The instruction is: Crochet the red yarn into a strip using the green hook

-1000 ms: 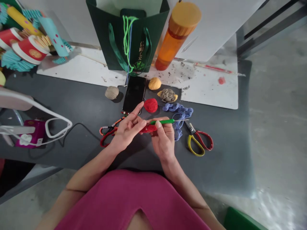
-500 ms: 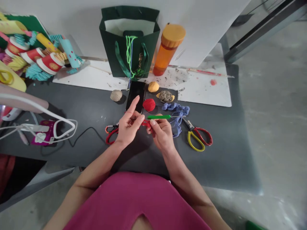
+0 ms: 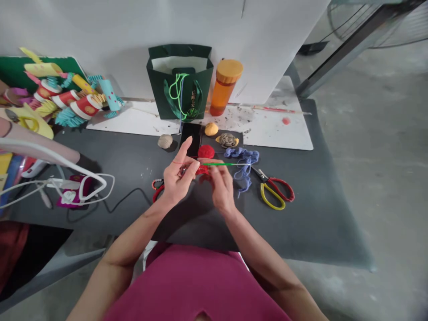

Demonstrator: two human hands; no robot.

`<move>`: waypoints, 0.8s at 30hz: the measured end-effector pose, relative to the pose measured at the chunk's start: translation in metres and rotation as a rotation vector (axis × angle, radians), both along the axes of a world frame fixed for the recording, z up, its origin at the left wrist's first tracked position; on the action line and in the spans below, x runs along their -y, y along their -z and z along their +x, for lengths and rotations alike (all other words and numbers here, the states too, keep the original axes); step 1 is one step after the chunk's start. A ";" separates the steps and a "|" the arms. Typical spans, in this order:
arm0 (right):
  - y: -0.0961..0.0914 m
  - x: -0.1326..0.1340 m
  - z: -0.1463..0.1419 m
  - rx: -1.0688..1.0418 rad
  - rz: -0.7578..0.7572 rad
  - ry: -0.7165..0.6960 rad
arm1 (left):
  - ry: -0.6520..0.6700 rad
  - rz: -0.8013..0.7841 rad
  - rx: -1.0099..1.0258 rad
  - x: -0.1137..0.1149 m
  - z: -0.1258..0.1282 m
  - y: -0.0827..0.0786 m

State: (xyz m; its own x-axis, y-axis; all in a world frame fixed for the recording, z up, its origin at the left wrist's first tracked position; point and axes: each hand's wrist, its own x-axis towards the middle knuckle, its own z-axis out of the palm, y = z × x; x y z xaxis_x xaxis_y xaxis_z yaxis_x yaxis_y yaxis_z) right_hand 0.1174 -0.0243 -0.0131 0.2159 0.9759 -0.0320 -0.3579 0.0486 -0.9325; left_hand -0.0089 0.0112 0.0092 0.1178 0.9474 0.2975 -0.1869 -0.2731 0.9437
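Hands point(image 3: 200, 180) on crochet hook point(image 3: 222, 164) — red yarn piece point(image 3: 202, 171)

Bright even daylight, soft shadows, edges warped

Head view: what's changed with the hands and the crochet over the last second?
Little. The right hand has rolled over the red crochet piece, its back now up, still gripping the green hook. The left hand keeps pinching the piece, forefinger raised. The camera pulled back; the yarn ball, phone and scissors lie where they were.
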 end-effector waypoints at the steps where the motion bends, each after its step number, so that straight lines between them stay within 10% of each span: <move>1: -0.003 0.000 0.000 -0.039 -0.009 0.049 | -0.038 0.038 -0.032 0.000 -0.001 0.000; 6: -0.016 -0.005 0.006 -0.080 -0.091 -0.255 | -0.112 0.020 -0.088 -0.001 -0.002 0.007; 15: 0.013 -0.003 0.014 -0.013 -0.114 -0.269 | -0.018 -0.393 0.226 -0.001 0.003 0.023; 24: 0.019 0.002 0.020 -0.031 -0.148 -0.307 | -0.094 -0.395 0.094 -0.001 0.001 0.029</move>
State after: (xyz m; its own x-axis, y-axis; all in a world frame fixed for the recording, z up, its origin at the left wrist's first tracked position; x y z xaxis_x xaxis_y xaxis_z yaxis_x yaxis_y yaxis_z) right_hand 0.1375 -0.0261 -0.0321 -0.0907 0.9795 -0.1796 -0.3633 -0.2005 -0.9099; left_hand -0.0081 0.0125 -0.0198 0.0150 0.9962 -0.0853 -0.2692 0.0862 0.9592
